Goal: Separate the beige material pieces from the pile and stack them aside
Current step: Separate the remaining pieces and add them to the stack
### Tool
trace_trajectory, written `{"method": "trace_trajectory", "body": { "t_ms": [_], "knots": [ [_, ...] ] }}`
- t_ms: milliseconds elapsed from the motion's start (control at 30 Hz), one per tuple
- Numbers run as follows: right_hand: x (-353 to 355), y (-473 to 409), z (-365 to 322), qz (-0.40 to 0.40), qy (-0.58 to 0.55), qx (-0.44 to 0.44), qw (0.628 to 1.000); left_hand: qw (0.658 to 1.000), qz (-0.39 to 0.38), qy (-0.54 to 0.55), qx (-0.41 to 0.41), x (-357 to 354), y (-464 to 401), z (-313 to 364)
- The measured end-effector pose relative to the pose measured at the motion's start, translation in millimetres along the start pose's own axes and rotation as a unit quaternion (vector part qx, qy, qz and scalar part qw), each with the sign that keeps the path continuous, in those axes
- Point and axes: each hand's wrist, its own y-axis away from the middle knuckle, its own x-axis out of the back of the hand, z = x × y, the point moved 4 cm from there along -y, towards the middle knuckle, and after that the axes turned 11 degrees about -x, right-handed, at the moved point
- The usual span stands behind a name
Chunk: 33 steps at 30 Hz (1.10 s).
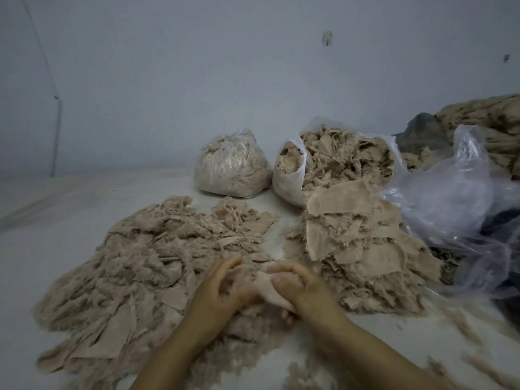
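beige piece [268, 288] held between both hands, low centre, above the loose pile [135, 277] | right hand [298, 285] fingers curled, gripping piece | left hand [216, 288] fingers bent, pinching its other edge | stack [363, 249] just right | two filled bags [230, 167] behind

Two bare forearms, uncovered up from each wrist, no sleeve showing; the left hand [216, 288] and right hand [298, 288] are bare, the right thumbnail short and plain
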Motion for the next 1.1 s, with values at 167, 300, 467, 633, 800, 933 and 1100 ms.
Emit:
{"method": "trace_trajectory", "body": {
  "t_ms": [167, 300, 467, 633, 800, 933, 1100],
  "knots": [
    [-1, 2, 7, 0.051, 0.106, 0.040, 0.992, 0.999, 0.019, -0.005, -0.027, -1, 1, 3],
    [11, 4, 7, 0.128, 0.131, 0.079, 0.980, 0.999, 0.004, -0.021, -0.039, 3, 2, 3],
    [9, 11, 6, 0.089, 0.106, 0.090, 0.986, 0.998, -0.061, 0.003, -0.030, -3, 8, 9],
    [-6, 20, 7, 0.145, 0.068, 0.112, 0.981, 0.996, -0.021, 0.079, -0.031, -22, 10, 24],
    [-2, 22, -4, 0.198, -0.030, 0.134, 0.971, 0.994, 0.048, 0.101, -0.012, -6, 4, 20],
    [8, 13, -11, 0.236, -0.083, 0.124, 0.960, 0.994, 0.086, 0.061, 0.002, 7, 4, 6],
    [21, 3, -26, 0.209, -0.067, 0.129, 0.967, 0.991, 0.136, -0.005, 0.015, 26, 2, 1]
  ]
}}
